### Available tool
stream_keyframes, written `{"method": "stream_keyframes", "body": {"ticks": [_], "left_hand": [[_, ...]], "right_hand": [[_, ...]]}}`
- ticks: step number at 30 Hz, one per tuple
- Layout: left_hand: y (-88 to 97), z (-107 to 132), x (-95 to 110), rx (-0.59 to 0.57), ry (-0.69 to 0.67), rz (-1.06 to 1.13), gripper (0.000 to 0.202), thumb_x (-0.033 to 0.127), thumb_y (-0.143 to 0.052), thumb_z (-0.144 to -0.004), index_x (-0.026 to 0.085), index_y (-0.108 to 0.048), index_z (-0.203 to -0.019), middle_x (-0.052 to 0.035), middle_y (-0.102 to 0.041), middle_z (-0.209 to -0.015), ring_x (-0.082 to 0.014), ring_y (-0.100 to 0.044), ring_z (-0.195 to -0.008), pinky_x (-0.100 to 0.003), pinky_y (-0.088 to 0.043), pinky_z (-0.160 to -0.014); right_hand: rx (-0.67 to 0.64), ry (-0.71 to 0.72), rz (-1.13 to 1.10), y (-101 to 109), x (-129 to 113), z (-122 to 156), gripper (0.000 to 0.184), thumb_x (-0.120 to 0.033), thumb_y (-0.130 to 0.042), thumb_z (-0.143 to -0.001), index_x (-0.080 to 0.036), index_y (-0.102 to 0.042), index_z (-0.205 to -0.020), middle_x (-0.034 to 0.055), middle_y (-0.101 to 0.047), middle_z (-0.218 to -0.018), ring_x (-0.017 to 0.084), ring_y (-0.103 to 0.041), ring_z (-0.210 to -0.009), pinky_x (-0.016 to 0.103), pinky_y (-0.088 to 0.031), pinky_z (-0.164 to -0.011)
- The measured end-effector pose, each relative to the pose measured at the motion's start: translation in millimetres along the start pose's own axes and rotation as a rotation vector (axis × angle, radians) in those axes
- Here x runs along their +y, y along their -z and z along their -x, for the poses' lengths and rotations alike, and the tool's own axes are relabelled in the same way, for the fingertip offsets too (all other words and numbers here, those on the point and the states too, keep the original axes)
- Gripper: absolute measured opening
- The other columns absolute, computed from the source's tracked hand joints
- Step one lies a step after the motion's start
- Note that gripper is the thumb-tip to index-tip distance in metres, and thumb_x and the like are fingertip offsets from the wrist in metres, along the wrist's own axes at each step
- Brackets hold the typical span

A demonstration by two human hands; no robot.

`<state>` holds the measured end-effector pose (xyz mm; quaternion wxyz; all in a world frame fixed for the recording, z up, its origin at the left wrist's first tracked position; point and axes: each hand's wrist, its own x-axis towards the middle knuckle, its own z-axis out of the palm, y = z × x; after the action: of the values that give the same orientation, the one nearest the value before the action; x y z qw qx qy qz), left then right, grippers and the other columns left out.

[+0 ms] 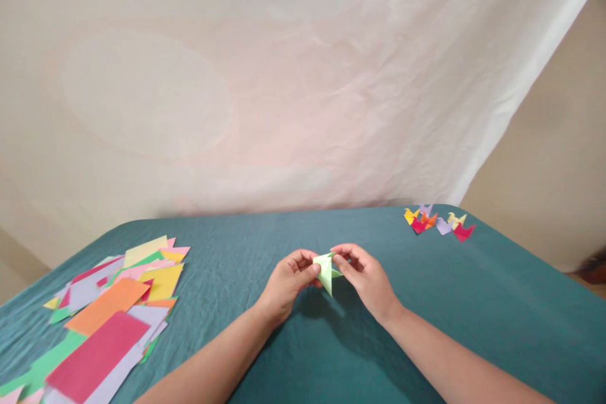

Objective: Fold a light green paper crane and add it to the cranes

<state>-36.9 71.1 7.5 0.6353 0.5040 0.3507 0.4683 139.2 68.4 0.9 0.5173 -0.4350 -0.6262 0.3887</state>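
Note:
A small light green folded paper (325, 273) is held up above the dark green tablecloth, between my two hands. My left hand (290, 281) pinches its left side, thumb in front and fingers behind. With thumb and fingertips, my right hand (364, 279) grips the paper's upper right corner. One pointed flap hangs downward, and another juts out to the right below my right thumb. The fingertips behind the paper are partly hidden.
On the left lies a loose pile of coloured paper sheets (108, 347). Several small folded paper birds (444, 226) stand at the far right of the table (227, 259). A pale cloth (293, 88) hangs behind the table.

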Motion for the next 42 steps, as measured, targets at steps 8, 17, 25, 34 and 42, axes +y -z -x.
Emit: {"method": "stream_keyframes", "body": {"ticks": [8,17,25,34,42], "left_hand": [[-0.4,3.0,2.0,-0.075,0.082,0.015,0.03,0.032,-0.078,-0.068,0.015,-0.067,-0.09,-0.0057,-0.068,-0.086,-0.0157,-0.062,-0.075,-0.028,-0.049,-0.074],[10.8,-1.5,1.0,0.033,0.144,-0.09,0.032,0.042,-0.073,-0.071,0.011,-0.07,-0.079,-0.0044,-0.067,-0.069,-0.0121,-0.057,-0.057,-0.022,-0.042,-0.057],[6.8,-0.6,-0.4,0.014,0.111,-0.171,0.033,0.044,-0.076,-0.065,0.013,-0.069,-0.071,-0.0017,-0.064,-0.063,-0.0115,-0.055,-0.057,-0.023,-0.044,-0.059],[3.2,0.1,1.7,0.017,0.082,-0.251,0.03,0.042,-0.074,-0.069,0.013,-0.068,-0.069,-0.0002,-0.061,-0.059,-0.0103,-0.053,-0.054,-0.022,-0.043,-0.057],[-0.9,1.3,2.2,-0.001,0.056,-0.301,0.031,0.045,-0.069,-0.072,0.014,-0.066,-0.068,0.0006,-0.059,-0.058,-0.0107,-0.052,-0.053,-0.021,-0.042,-0.056]], "right_hand": [[-0.056,-0.057,-0.058,0.2,0.2,0.3,0.021,-0.039,-0.058,-0.084,-0.019,-0.062,-0.087,0.0011,-0.063,-0.078,0.015,-0.056,-0.066,0.025,-0.044,-0.061],[-0.18,-0.076,-0.079,-0.6,3.8,-1.4,0.018,-0.036,-0.061,-0.081,-0.018,-0.061,-0.082,-0.0014,-0.058,-0.072,0.013,-0.053,-0.064,0.023,-0.042,-0.06],[-0.216,-0.094,-0.095,-2.5,7.8,0.4,0.022,-0.039,-0.06,-0.082,-0.018,-0.061,-0.082,-0.002,-0.057,-0.067,0.012,-0.05,-0.059,0.022,-0.04,-0.055],[-0.183,-0.131,-0.078,-4.3,6.1,0.7,0.024,-0.041,-0.062,-0.08,-0.018,-0.059,-0.076,-0.0037,-0.054,-0.062,0.01,-0.048,-0.056,0.021,-0.037,-0.052],[-0.171,-0.111,-0.09,-6.4,5.1,1.9,0.022,-0.039,-0.063,-0.08,-0.018,-0.06,-0.08,-0.0033,-0.055,-0.064,0.011,-0.05,-0.058,0.022,-0.04,-0.054]]}}
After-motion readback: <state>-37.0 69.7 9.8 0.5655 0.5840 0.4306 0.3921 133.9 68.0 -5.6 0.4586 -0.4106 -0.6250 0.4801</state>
